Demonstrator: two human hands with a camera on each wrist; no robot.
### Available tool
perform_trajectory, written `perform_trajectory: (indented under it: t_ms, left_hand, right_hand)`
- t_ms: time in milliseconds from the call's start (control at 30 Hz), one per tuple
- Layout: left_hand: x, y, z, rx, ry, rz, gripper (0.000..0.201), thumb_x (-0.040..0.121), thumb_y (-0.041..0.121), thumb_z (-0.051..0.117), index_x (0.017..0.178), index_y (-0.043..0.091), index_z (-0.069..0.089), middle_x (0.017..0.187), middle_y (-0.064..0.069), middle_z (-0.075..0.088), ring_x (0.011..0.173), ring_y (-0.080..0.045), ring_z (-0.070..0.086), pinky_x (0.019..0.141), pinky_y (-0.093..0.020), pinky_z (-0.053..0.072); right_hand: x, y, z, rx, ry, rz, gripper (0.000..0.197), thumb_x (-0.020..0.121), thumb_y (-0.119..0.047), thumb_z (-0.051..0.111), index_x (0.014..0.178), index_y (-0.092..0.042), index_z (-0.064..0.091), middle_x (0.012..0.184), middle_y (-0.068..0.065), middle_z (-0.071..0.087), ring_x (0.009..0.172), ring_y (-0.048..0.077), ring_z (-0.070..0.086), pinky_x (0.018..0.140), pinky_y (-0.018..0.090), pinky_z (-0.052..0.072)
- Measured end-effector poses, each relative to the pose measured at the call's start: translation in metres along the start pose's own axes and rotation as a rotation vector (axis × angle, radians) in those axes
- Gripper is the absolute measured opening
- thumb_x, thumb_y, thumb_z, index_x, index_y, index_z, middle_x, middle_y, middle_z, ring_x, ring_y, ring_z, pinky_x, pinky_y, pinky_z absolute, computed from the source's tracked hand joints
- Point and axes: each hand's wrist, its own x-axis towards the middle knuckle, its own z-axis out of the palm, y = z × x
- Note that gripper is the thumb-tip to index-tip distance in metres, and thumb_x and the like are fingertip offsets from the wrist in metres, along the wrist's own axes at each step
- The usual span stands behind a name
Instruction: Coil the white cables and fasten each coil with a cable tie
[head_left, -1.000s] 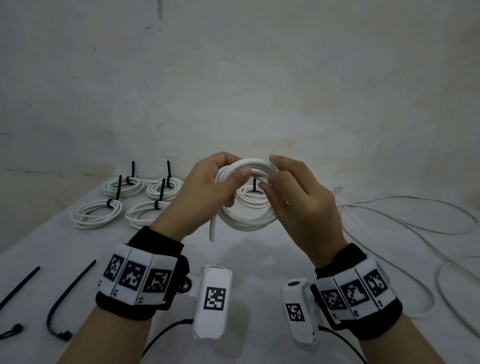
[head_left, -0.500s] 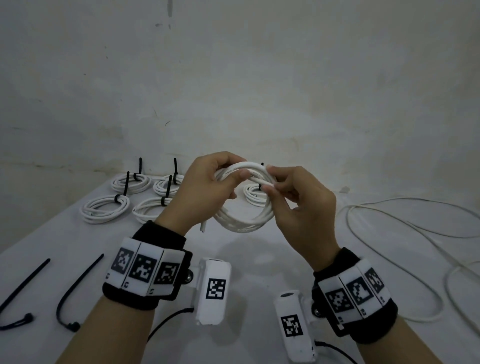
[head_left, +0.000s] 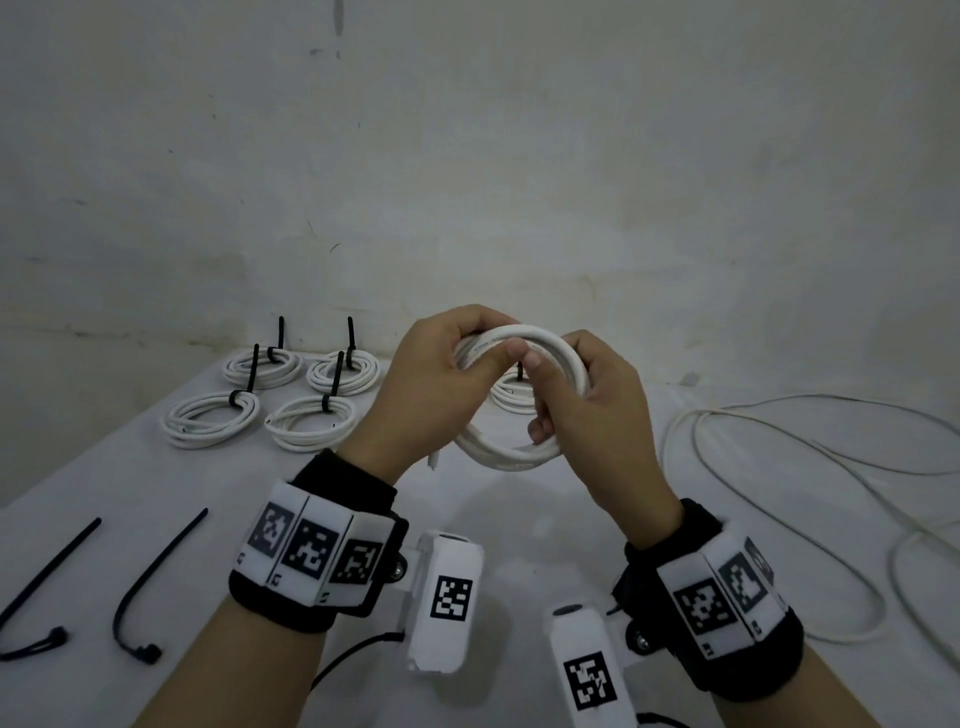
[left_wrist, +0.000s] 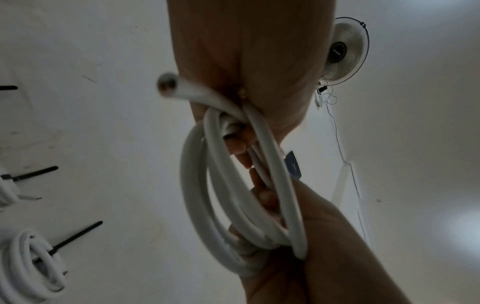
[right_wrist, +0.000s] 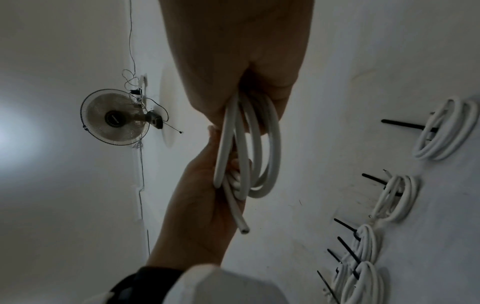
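A white cable coil (head_left: 511, 452) is held upright in the air above the table by both hands. My left hand (head_left: 441, 384) grips its left side, thumb across the top strands. My right hand (head_left: 587, 400) grips the right side, fingers curled through the loop. A cut end (head_left: 432, 460) of the cable hangs down at the left. In the left wrist view the coil (left_wrist: 221, 195) runs between both hands, its cut end (left_wrist: 166, 85) sticking out. The right wrist view shows the coil (right_wrist: 249, 148) and the free end (right_wrist: 242, 228). No tie is on this coil.
Several tied coils with black ties lie at the back left (head_left: 213, 423), one more behind the hands (head_left: 511, 397). Two loose black cable ties (head_left: 150, 587) lie at the front left. Loose white cable (head_left: 769, 467) sprawls over the white table's right side. A wall stands behind.
My right hand has shifted from pinching the coil's top with its fingertips to wrapping its fingers through the loop on the right side. The coil stays at about the same height.
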Motion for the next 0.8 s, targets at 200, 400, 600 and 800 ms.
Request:
perform_trajectory:
  t_ms: [200,400,600,800]
  left_hand:
    - [-0.002,0.005,0.004,-0.123,-0.019,-0.012,0.014,0.089,0.005,0.060,0.102,0.001,0.063,0.079,0.003,0.063,0.055,0.004,0.056,0.055,-0.009,0.042]
    - [-0.002,0.005,0.000,-0.129,-0.034,-0.049,0.016,0.088,0.022,0.060,0.103,0.016,0.062,0.080,0.008,0.066,0.065,-0.003,0.058,0.062,-0.021,0.052]
    - [0.005,-0.004,-0.031,0.087,-0.070,-0.132,0.013,0.093,0.030,0.055,0.093,0.026,0.067,0.076,0.011,0.061,0.062,-0.005,0.049,0.065,-0.026,0.044]
    - [-0.001,-0.001,-0.038,-0.025,-0.265,-0.253,0.011,0.087,0.005,0.063,0.091,0.011,0.070,0.071,0.002,0.069,0.061,-0.007,0.061,0.064,-0.020,0.053]
  right_hand:
    - [0.001,-0.003,-0.003,0.123,-0.051,0.108,0.053,0.077,-0.055,0.053,0.079,-0.003,0.060,0.046,-0.006,0.046,0.042,0.013,0.045,0.048,0.030,0.043]
    - [0.002,-0.005,-0.002,0.280,-0.022,0.193,0.041,0.093,-0.040,0.050,0.067,-0.009,0.053,0.049,-0.006,0.040,0.043,0.012,0.040,0.046,0.026,0.040]
    - [0.008,0.000,-0.012,0.302,0.200,0.132,0.040,0.094,-0.038,0.050,0.063,-0.012,0.050,0.047,-0.010,0.041,0.042,0.011,0.039,0.048,0.030,0.037]
    - [0.012,0.001,-0.019,0.340,0.252,0.142,0.041,0.090,-0.044,0.050,0.064,-0.013,0.048,0.051,-0.012,0.044,0.041,0.009,0.038,0.048,0.027,0.037]
